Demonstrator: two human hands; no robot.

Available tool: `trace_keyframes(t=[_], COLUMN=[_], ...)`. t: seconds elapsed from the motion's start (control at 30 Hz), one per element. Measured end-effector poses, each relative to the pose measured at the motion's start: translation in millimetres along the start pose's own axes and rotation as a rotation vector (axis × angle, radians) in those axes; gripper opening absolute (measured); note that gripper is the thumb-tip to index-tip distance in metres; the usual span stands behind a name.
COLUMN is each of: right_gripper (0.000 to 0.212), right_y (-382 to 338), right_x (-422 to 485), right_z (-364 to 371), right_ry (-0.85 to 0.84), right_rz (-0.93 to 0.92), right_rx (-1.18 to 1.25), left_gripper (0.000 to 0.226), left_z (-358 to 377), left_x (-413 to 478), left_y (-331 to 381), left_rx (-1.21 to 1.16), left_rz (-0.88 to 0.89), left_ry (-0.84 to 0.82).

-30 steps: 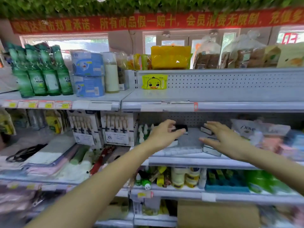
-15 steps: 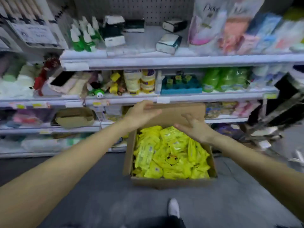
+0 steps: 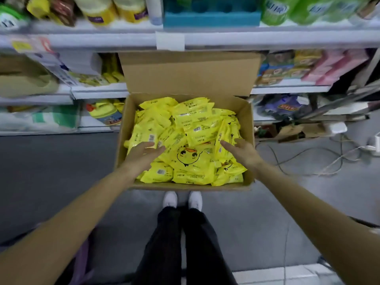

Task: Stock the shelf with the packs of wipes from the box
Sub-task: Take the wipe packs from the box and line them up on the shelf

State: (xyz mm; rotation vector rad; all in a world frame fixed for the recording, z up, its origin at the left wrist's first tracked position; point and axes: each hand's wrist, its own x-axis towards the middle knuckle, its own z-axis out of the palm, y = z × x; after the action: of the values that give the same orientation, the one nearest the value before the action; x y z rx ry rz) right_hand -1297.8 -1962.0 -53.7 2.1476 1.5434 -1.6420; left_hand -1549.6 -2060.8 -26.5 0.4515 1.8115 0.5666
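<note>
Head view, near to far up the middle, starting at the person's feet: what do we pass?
Order: white shoes, box front wall, duck-face pack, raised box flap, white shelf tag, blue tray.

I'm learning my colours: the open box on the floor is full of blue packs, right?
Not blue. The head view shows the packs are yellow; they do fill the open box on the floor.

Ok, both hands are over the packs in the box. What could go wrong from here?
The packs of wipes lie in a loose heap, so a scoop between the left hand and right hand may spill some past the box. Cables on the floor right of it are a trip hazard.
</note>
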Motion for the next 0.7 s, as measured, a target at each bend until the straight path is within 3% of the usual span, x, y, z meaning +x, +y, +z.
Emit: trace_keyframes(t=[0.2, 0.27, 0.53, 0.6, 0.7], right_gripper=[0.083, 0.080, 0.077, 0.065, 0.017], right_y=[41, 46, 66, 69, 74], right_x=[80, 101, 129, 129, 127], right_z=[44, 55, 109, 112, 104], right_ry=[0.051, 0.155, 0.532, 0.578, 0.582], right_rz=[0.178, 0.164, -0.010, -0.035, -0.092], right_rx=[0.230, 0.255, 0.227, 0.183, 0.142], left_gripper=[0.034, 0.021, 0.010, 0.013, 0.034], left_z=[49, 63, 90, 92, 95], left_x=[70, 90, 134, 134, 132], left_y=[-33, -37, -53, -54, -51], left_rx=[-0.339, -0.355, -0.335, -0.295, -0.220], left_rz=[-0.178, -0.168, -0.083, -0.045, 0.020], left_ry=[-0.055, -0.070, -0.085, -0.102, -0.112])
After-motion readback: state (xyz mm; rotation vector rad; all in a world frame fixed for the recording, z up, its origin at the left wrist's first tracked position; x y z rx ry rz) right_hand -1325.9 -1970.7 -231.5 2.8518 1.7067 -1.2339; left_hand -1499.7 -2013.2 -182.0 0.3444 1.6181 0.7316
